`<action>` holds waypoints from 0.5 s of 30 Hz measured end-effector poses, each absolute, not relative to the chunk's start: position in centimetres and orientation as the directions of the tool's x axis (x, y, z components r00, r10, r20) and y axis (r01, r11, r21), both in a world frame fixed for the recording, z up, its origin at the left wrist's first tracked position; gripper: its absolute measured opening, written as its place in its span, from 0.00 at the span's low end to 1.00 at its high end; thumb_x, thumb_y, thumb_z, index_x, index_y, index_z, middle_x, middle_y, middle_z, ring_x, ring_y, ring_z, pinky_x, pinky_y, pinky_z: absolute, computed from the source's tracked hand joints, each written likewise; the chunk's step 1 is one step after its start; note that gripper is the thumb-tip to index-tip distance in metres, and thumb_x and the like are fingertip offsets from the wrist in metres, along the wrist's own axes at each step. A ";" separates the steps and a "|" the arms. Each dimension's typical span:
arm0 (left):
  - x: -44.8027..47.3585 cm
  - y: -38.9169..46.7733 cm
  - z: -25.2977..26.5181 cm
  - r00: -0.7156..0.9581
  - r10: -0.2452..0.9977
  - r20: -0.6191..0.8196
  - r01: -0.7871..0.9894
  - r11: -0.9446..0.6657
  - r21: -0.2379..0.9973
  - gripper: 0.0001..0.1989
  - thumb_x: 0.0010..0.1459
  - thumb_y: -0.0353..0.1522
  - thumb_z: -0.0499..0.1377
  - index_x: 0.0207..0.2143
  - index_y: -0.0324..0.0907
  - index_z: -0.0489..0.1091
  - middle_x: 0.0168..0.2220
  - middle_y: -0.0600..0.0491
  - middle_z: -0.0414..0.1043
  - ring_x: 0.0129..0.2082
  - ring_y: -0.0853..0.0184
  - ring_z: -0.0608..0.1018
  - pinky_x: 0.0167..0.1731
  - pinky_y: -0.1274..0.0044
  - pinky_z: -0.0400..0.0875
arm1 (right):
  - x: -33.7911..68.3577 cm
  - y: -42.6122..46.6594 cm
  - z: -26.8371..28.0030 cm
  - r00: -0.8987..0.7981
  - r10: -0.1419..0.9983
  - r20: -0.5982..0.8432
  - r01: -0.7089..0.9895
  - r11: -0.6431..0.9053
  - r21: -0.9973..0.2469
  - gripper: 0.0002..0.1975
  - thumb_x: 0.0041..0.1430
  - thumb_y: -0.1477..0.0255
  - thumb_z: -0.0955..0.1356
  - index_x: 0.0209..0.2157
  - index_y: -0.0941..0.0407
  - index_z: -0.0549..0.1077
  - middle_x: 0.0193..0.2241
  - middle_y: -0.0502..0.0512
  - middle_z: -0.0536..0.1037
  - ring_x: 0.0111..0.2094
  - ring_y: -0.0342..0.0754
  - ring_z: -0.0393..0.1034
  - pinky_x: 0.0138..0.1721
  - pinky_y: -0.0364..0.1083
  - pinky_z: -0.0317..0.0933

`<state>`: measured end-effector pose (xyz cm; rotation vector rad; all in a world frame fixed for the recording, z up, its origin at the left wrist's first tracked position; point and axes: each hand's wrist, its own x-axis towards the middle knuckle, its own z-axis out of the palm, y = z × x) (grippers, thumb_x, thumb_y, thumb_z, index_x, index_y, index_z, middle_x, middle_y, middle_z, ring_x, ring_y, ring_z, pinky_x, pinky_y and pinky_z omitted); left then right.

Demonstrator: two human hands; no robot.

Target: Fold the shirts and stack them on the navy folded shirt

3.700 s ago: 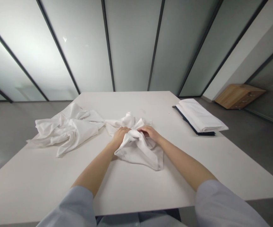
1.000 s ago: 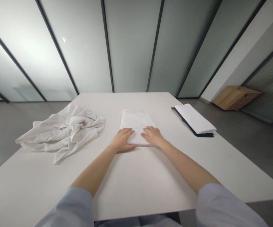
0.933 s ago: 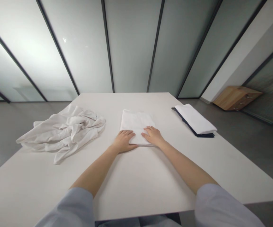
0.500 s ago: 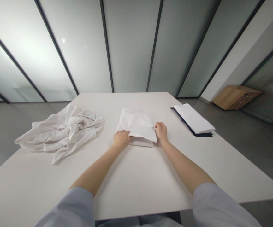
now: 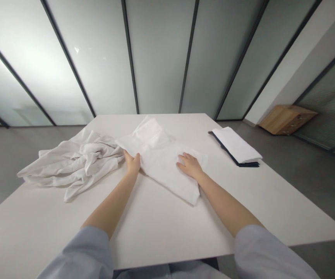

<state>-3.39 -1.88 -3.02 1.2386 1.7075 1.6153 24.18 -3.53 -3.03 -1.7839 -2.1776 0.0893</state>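
Observation:
A white cloth (image 5: 167, 161) lies turned at an angle in the middle of the table, partly unfolded, with its far left part raised. My left hand (image 5: 132, 162) grips its left edge, thumb on the near side and some fingers hidden by the fabric. On top of the cloth's right half rests my right hand (image 5: 191, 166), flat with fingers spread. Left of my left hand, a crumpled off-white cloth (image 5: 88, 155) lies in a loose heap, close to the raised part of the white one.
On the right of the white table (image 5: 161, 232) lies a folded white cloth (image 5: 237, 145) on top of a dark navy folded cloth (image 5: 248, 164). A wooden cabinet (image 5: 286, 119) stands on the floor beyond the right side. Frosted glass panels (image 5: 158, 58) line the back.
The folded white cloth has been opened out and turned, spreading left and toward me. My left hand moved left with its edge; my right hand went from its right edge to flat on top.

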 end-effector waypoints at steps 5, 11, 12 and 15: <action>-3.5 -3.1 -3.3 -0.229 0.915 0.333 0.801 -0.017 0.598 0.28 0.55 0.35 0.56 0.59 0.38 0.61 0.64 0.41 0.56 0.66 0.53 0.55 0.64 0.61 0.49 | 24.1 -4.0 -1.6 -0.067 0.991 0.115 0.989 0.081 -0.123 0.19 0.62 0.61 0.61 0.50 0.55 0.72 0.52 0.62 0.72 0.53 0.56 0.64 0.51 0.52 0.55; -2.5 -4.3 -3.0 0.022 0.986 0.164 0.934 -0.079 0.349 0.23 0.59 0.41 0.54 0.55 0.43 0.66 0.63 0.44 0.58 0.64 0.52 0.57 0.60 0.57 0.52 | 26.2 -3.3 -1.7 0.132 0.973 0.188 0.988 -0.113 -0.110 0.21 0.59 0.62 0.64 0.51 0.56 0.71 0.49 0.66 0.72 0.49 0.60 0.64 0.48 0.55 0.56; -2.4 -4.4 -2.9 0.025 0.986 0.162 0.937 -0.079 0.340 0.24 0.59 0.42 0.54 0.56 0.43 0.65 0.63 0.43 0.58 0.64 0.52 0.57 0.61 0.57 0.52 | 26.5 -3.1 -1.9 0.155 0.967 0.200 0.984 -0.134 -0.114 0.21 0.58 0.62 0.64 0.50 0.57 0.72 0.48 0.67 0.73 0.49 0.61 0.64 0.48 0.56 0.55; -2.4 -4.5 -2.8 0.015 0.981 0.192 0.946 -0.076 0.315 0.27 0.59 0.42 0.54 0.58 0.40 0.62 0.63 0.40 0.58 0.65 0.50 0.57 0.61 0.54 0.49 | 27.0 -2.6 -2.0 0.170 0.951 0.258 0.981 -0.137 -0.140 0.16 0.57 0.68 0.63 0.44 0.58 0.75 0.42 0.67 0.76 0.47 0.62 0.65 0.48 0.57 0.55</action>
